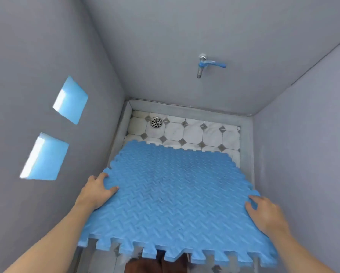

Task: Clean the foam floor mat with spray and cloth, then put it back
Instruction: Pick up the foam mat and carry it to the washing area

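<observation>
- A blue foam floor mat with a raised herringbone texture and jigsaw-toothed edges is held above a tiled floor in a narrow grey-walled stall; its far edge dips toward the floor, its near edge is raised toward the viewer
- The left hand holds the mat's left edge, its grip clamped with the thumb on top and the fingers hidden underneath; the right hand holds the right edge, fingers curled over the top
- The mat looks light and soft; it sags slightly between the hands, so it will likely flop if held by one corner; two opposite edges suit it best
- A round drain sits at the floor's far left corner; a blue-handled tap juts from the far wall
</observation>
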